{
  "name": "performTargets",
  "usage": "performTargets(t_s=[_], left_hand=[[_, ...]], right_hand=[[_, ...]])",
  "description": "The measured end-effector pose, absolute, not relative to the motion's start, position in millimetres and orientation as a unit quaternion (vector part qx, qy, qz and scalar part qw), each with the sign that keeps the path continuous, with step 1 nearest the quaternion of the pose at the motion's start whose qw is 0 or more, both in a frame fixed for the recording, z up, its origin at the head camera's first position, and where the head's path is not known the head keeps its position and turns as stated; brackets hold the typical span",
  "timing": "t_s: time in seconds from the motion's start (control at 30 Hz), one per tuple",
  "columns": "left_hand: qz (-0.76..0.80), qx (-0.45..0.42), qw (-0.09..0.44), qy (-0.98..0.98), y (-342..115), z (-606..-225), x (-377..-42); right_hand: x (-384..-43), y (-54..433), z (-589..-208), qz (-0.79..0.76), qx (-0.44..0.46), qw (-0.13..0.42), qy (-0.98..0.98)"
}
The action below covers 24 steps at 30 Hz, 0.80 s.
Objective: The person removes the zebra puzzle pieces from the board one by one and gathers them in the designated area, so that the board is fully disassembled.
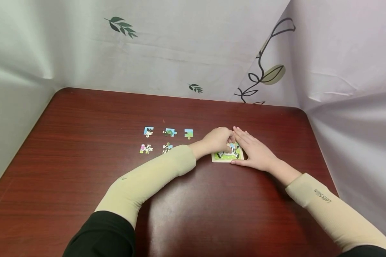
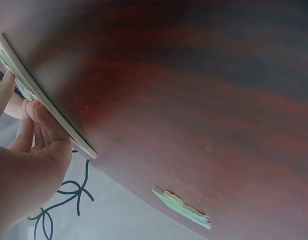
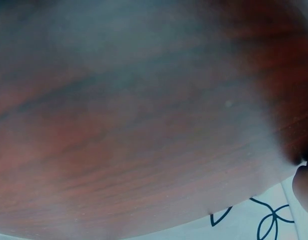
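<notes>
Left hand (image 1: 216, 140) is bending over the puzzle board (image 1: 221, 161), fingers curling at its pieces; can't tell if I'm pinching one. Right hand (image 1: 256, 151) is bracing the board's right side, not clamping: fingers lying straight at the far corner, thumb reaching apart to the near corner. The board is lying flat right of the tabletop's (image 1: 193, 210) middle, closer to the right edge than the left. Its near side is running roughly along the tabletop's far edge; the zebra picture (image 1: 226, 156) is pointing its feet at me. Hands are covering the far side, so can't tell a long axis. Left of it, five loose pieces are lying in two rows: three on the far-edge side, the last (image 1: 188, 133) pointing a tab at me; two nearer, one partly hiding behind my left sleeve (image 1: 161, 175). Leaf-print cloth (image 1: 167, 60) is hanging beyond the far edge.
</notes>
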<state>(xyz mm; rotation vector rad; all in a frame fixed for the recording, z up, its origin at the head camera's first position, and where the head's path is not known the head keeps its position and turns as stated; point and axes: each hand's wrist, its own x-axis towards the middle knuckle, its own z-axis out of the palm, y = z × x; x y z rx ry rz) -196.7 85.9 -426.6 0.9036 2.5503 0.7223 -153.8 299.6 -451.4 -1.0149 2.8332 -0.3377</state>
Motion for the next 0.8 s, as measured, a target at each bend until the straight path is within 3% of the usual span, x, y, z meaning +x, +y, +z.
performTargets(t_s=[0.8], left_hand=[[0.247,0.315,0.161,0.902,85.9,-423.9,-192.0]], right_hand=[[-156.5,301.7,-451.4,-0.111,-0.346,0.044,0.931]])
